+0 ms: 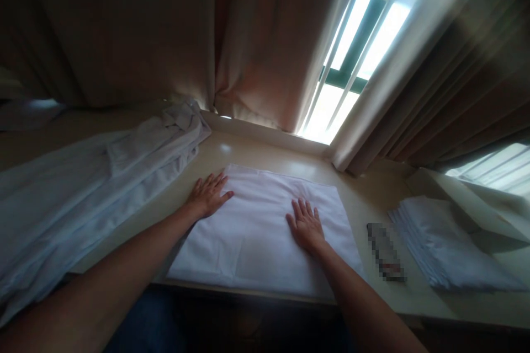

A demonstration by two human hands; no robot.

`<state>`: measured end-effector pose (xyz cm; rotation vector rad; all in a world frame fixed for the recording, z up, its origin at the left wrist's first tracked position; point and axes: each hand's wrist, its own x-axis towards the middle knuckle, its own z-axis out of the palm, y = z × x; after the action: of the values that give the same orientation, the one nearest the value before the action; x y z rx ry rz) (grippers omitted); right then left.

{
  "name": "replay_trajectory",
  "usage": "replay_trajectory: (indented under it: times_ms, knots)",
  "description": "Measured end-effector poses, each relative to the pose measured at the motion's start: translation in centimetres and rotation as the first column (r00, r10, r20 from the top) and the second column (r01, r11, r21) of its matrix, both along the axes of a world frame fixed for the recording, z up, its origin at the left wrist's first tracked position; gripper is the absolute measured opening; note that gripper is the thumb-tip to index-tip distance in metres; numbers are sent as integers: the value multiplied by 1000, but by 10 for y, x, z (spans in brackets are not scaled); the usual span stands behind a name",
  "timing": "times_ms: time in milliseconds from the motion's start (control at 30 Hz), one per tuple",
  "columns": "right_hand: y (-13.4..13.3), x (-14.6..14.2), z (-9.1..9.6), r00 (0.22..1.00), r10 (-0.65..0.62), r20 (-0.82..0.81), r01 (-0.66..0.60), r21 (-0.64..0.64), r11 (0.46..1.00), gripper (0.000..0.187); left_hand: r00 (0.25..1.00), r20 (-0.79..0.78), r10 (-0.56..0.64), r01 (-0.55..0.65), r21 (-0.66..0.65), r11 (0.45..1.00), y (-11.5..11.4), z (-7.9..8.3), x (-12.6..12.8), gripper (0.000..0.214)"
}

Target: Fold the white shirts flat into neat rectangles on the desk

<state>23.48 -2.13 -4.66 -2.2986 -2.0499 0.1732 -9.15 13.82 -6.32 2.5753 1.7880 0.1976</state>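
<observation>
A white cloth (256,237) lies spread in a flat rectangle on the pale tabletop, with light wrinkles across it. My left hand (208,195) rests on its upper left edge, fingers stretched and apart, thumb over the fabric. Flat on the right half of the cloth is my right hand (306,224), its fingers extended. Neither hand grips anything. The cloth's near edge runs along the front of the table.
Long white garments (120,176) lie heaped at the left. To the right are a blurred-out dark object (386,251) and a stack of folded white cloths (451,242) beside an open box (476,198). Curtains (265,38) and a barred window (356,38) stand behind the table (265,150).
</observation>
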Motion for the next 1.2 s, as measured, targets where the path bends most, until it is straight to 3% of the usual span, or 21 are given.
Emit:
replay_trajectory:
  times_ms: [133,267,367,433,600,933,1067,1200]
  knots:
    - [7,-7,3,1000,19,8,-19,20,1000,69,1000,1,-2,2,11,1000,-2,2,3,76]
    - [33,-34,12,985,171,25,-173,112,978,70,1000,-4,14,-14,16,1000,-2,1,2,74]
    - [60,-48,15,965,263,-8,-262,56,963,68,1000,-2,8,-8,17,1000,-1,0,2,73]
    - [76,-45,15,966,257,-28,-257,10,966,66,1000,-1,2,-2,25,1000,0,-1,2,73]
    - [97,4,6,987,162,-7,-163,-26,986,64,1000,-12,0,0,9,1000,-1,0,1,72]
    - [105,119,-22,998,-6,62,6,-5,1000,67,1000,-12,0,0,7,1000,-2,0,1,72]
    - [104,148,-30,993,-74,95,71,38,997,70,1000,-10,5,-5,-7,1000,-3,1,1,72]
    - [104,159,-30,992,-74,103,67,70,995,79,1000,-8,-4,4,-12,1000,-3,2,1,72]
